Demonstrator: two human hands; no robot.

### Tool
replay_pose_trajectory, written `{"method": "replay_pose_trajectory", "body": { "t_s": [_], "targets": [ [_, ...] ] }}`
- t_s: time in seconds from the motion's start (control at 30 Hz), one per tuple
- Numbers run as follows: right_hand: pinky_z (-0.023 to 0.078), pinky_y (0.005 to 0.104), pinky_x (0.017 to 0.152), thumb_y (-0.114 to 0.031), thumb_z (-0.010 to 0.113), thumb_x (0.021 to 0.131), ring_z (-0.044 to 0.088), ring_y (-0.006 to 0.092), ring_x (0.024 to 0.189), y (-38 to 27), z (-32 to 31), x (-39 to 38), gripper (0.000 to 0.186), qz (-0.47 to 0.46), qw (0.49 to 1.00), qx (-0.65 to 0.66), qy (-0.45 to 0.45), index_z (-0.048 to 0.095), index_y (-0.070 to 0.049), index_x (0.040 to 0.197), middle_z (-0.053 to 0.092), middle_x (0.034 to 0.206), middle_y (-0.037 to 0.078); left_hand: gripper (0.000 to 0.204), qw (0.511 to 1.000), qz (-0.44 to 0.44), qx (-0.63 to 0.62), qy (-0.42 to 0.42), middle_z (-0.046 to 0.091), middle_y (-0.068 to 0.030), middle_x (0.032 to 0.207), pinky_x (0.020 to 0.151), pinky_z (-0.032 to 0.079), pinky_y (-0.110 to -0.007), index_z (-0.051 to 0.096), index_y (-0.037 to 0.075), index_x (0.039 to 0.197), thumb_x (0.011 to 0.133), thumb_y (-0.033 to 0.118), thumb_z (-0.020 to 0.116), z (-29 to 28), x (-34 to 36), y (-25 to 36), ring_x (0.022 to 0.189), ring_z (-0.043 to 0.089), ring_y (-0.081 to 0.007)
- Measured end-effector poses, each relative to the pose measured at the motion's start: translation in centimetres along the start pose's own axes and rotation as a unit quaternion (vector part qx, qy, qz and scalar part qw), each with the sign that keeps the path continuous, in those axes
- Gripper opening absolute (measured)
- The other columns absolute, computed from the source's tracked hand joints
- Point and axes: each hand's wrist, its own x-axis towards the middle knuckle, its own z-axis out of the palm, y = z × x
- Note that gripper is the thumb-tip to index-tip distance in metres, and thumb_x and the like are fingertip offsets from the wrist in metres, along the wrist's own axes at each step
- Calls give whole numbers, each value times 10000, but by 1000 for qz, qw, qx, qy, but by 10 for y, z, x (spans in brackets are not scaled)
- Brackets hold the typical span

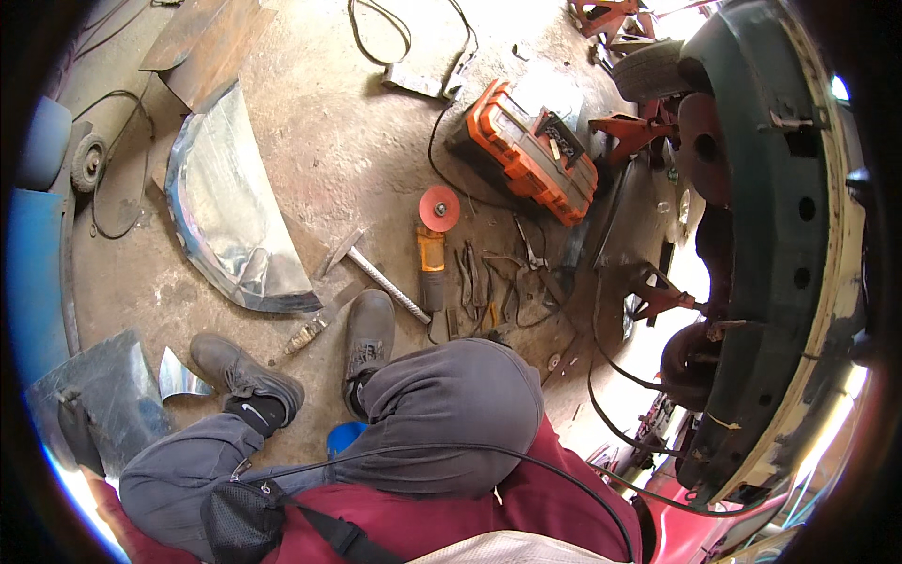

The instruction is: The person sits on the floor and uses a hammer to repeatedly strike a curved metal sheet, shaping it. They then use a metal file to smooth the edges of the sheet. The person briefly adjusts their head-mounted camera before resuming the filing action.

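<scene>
My left hand [79,432], in a dark glove, grips the edge of a dark, scuffed metal sheet [120,395] at the lower left, beside my left knee. A small shiny metal offcut [178,377] lies right by that sheet. My right hand is out of sight. On the floor ahead rests a curved sheet-metal panel [230,188] with a bent rim. Beyond my shoes lie a hammer [381,278] with a ridged handle and an orange angle grinder [432,258] with a red disc. Several pliers and hand tools [472,277] are spread to the grinder's right.
An orange and black toolbox [531,155] stands at the far right of the tools. A car body [766,235] fills the right side, near red jack stands [658,297]. Cables cross the floor. A blue metal object [38,273] borders the left, by a small wheel [88,163].
</scene>
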Motion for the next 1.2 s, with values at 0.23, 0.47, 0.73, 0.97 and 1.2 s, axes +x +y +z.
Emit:
{"method": "replay_pose_trajectory", "body": {
  "t_s": [0.23, 0.47, 0.73, 0.97, 1.2],
  "targets": [
    [548, 422, 799, -350, 779, 877, 702, 304, 912, -5, -2, -1, 387, 11, 998, -34, 47, 723, -28, 1085, 741, 997, 126, 243, 992, -7, 90, -83, 656, -51, 848, 711, 505, -313, 714, -21, 1221, 1023, 106, 657, 11, -18, 43, 755, 589, -151],
    [562, 446, 838, -361, 804, 851, 726, 347, 958, 5, 5, -3, 430, 21, 996, -37, 78, 727, -12, 1089, 760, 1033, 160, 268, 990, -48, 83, -103, 635, -52, 896, 746, 505, -313, 698, 13, 1264, 1028, 125, 638, 10, -19, 72, 768, 574, -141],
    [576, 463, 912, -434, 851, 795, 750, 399, 1034, 76, -34, 33, 564, 32, 992, -38, 117, 757, 4, 1137, 778, 1124, 223, 271, 986, 23, 76, -147, 553, 10, 912, 683, 422, -273, 655, 52, 1273, 1045, 183, 587, -4, 25, 10, 743, 485, -97],
    [512, 427, 1068, -420, 749, 935, 659, 391, 1235, 61, -17, -3, 592, -111, 986, 100, -76, 677, 23, 1321, 701, 1328, 250, 310, 978, 165, 17, -128, 486, 11, 888, 700, 410, -264, 625, 17, 1317, 1064, 193, 588, -10, 10, 88, 763, 478, -101],
    [538, 500, 989, -429, 667, 998, 685, 428, 1145, 36, -88, -36, 450, -306, 948, 2, 83, 723, -50, 1234, 723, 1195, 256, 335, 961, 220, -13, -165, 446, 45, 813, 515, 348, -212, 610, 42, 1336, 1114, 287, 559, 47, -1, 137, 632, 408, -43]
  ]
}}
